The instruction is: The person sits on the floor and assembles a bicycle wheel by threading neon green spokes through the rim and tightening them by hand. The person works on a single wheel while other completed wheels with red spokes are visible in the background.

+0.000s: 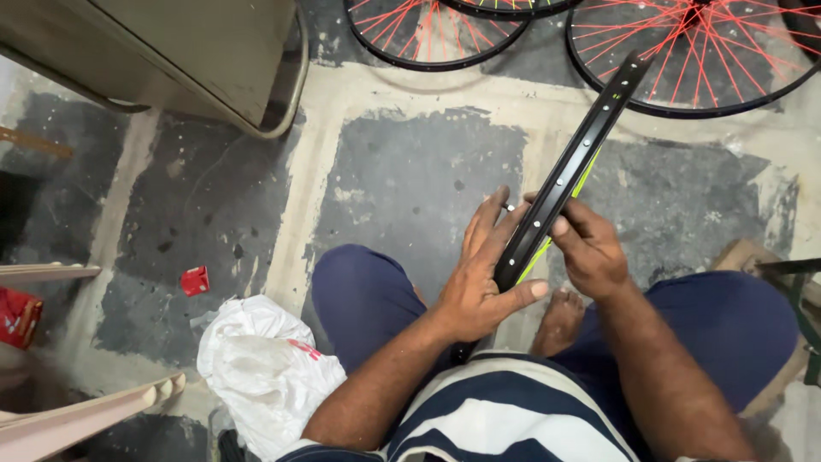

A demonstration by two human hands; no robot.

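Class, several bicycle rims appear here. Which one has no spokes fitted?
The black rim held edge-on between both hands has none; the wheels on the floor carry red spokes.

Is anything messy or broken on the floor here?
Yes, a little. A crumpled white plastic bag lies on the floor by the person's left knee, with a small red scrap beside it. The floor's paint is worn and patchy. The black rim in both hands shows no damage.
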